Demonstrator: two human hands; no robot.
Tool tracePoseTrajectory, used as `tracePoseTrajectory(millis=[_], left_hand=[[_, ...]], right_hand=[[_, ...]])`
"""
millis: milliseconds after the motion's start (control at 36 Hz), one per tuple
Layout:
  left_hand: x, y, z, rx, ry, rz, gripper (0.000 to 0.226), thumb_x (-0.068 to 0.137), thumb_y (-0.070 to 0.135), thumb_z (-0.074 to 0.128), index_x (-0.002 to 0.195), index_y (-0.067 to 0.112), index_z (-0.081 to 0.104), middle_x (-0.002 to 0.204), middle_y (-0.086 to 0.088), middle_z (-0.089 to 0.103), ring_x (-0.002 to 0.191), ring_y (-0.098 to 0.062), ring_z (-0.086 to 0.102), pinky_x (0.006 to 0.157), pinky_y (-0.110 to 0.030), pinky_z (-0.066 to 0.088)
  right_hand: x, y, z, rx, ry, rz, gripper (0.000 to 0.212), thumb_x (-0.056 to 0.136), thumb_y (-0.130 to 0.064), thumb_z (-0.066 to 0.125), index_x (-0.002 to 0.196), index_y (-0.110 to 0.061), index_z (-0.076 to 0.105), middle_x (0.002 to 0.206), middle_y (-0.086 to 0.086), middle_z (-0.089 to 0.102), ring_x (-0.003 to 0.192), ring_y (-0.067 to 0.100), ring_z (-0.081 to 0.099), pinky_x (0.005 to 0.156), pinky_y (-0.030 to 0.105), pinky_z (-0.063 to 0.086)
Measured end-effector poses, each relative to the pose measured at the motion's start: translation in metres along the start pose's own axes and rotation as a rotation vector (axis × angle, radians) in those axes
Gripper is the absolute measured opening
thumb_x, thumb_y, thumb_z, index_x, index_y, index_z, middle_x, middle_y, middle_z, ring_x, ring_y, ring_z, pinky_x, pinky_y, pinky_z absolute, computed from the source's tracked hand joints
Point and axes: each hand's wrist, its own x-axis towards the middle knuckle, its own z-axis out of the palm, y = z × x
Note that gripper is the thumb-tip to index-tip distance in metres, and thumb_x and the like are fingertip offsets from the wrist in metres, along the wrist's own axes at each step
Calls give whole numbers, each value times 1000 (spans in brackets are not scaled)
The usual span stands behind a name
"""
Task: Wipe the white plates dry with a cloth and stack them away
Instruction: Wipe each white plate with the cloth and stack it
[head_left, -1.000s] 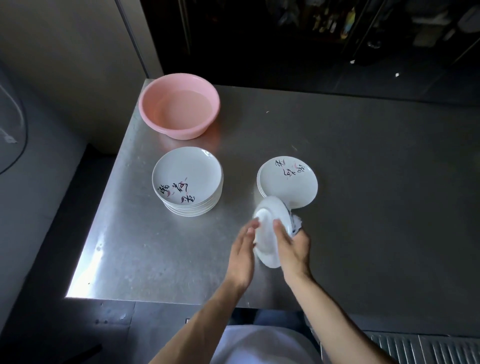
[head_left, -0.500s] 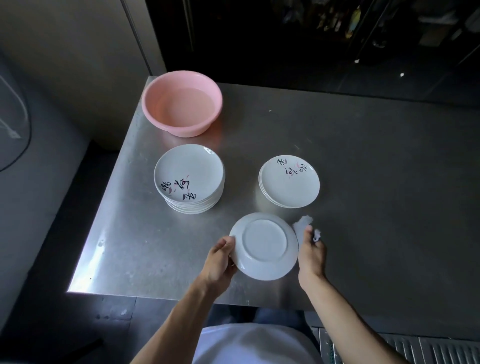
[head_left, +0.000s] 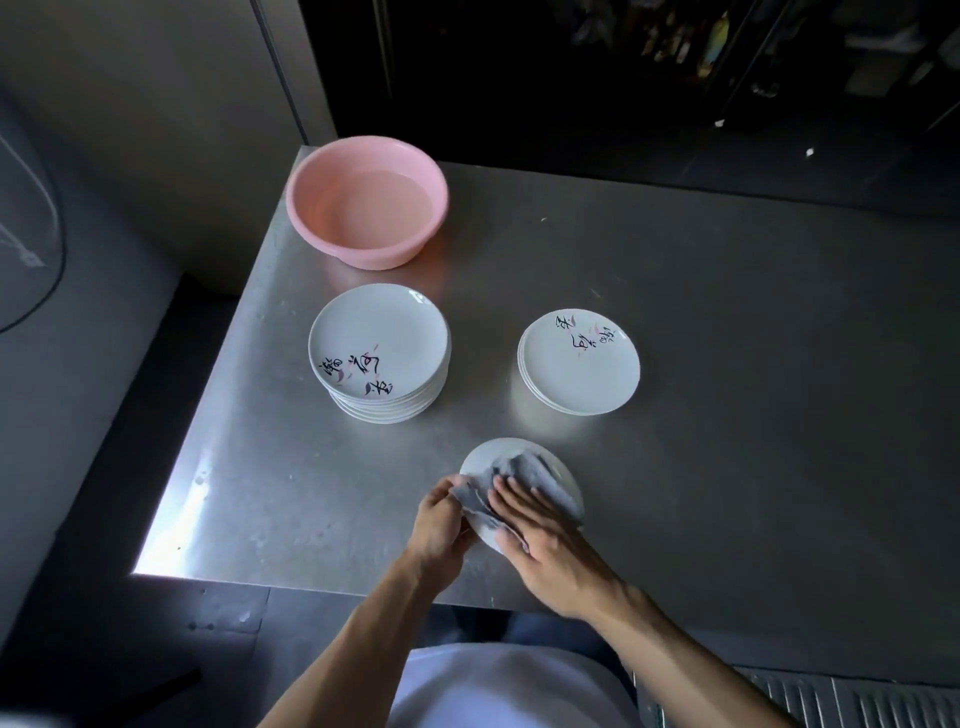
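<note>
Head view: in the lower centre of the frame, the left hand grips the plate by its rim. The right hand presses the cloth onto it, fingers straight. A tall stack and a low stack sit mid-frame on the counter.

Left hand grips the plate rim with curled fingers, while right hand presses the cloth flat-fingered.

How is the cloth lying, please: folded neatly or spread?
Spread but crumpled: the cloth drapes over the plate, pressed by the right hand.
</note>
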Motion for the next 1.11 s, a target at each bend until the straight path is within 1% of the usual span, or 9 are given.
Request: tracePoseTrajectory(millis=[111, 278, 556, 639, 778, 889, 972, 1028, 1111], left_hand=[[2, -2, -4, -18, -32, -19, 30, 112, 24, 47, 122, 0, 63, 112, -25, 72, 101, -37, 68, 100, -57, 54], [-4, -3, 5, 15, -79, 3, 31, 110, 32, 51, 119, 10, 71, 105, -11, 76, 91, -19, 71, 76, -35, 62], [-5, 6, -6, -38, -99, 36, 37, 113, 28, 43, 122, 4, 70, 116, -24, 75, 99, -32, 74, 85, -44, 62], [-10, 9, -3, 16, -104, 45, 35, 109, 36, 51, 123, 11, 71, 105, -9, 78, 89, -19, 74, 73, -33, 61], [-18, 12, 8, 107, -199, 62, 26, 106, 29, 59, 129, 25, 70, 114, -2, 76, 96, -14, 71, 80, -31, 59], [-24, 12, 12, 146, -281, 94, 31, 104, 26, 63, 135, 24, 68, 124, -5, 75, 106, -18, 72, 83, -33, 60], [-25, 12, 12, 158, -261, 110, 31, 95, 32, 67, 118, 13, 76, 117, -13, 77, 103, -23, 73, 83, -37, 61], [-23, 10, 9, 159, -253, 116, 26, 97, 29, 67, 115, 13, 76, 115, -14, 77, 101, -24, 73, 83, -40, 61], [-25, 11, 8, 158, -253, 112, 25, 102, 27, 65, 126, 24, 73, 119, -7, 76, 102, -18, 73, 80, -35, 61]], right_hand=[[-10, 20, -3, -142, 63, 27, 55, 107, -38, 33, 153, -8, 35, 162, -3, 18, 153, 10, 15, 125, 31, 9], [37, 11, 3, -56, 131, 469, 53, 109, -31, 24, 158, -9, 19, 167, 8, 13, 154, 17, 3, 123, 37, -3], [1, 4, 1, 165, 139, -29, 46, 106, -22, 41, 150, -8, 40, 160, 0, 32, 150, 6, 22, 124, 25, 14], [9, 12, 0, 217, 206, 253, 48, 108, -27, 33, 152, -8, 38, 162, 2, 26, 152, 12, 20, 123, 25, 13], [57, 3, -18, 743, 526, 890, 48, 109, -36, 30, 135, -8, 59, 139, 15, 58, 131, 30, 51, 107, 30, 34], [60, -26, -28, 658, 534, 430, 37, 108, -35, 28, 116, -36, 64, 124, -11, 67, 126, 19, 56, 107, 23, 38], [47, -21, -11, 324, 288, 93, 44, 106, -32, 29, 140, -27, 56, 152, -11, 46, 148, 16, 30, 122, 33, 17], [43, -1, -8, 211, 226, 59, 43, 107, -23, 34, 147, -15, 48, 159, -8, 33, 153, 12, 15, 125, 35, 8], [43, 13, -19, 330, 372, 352, 41, 109, -23, 32, 145, -21, 51, 154, 2, 45, 145, 20, 36, 117, 34, 28]])
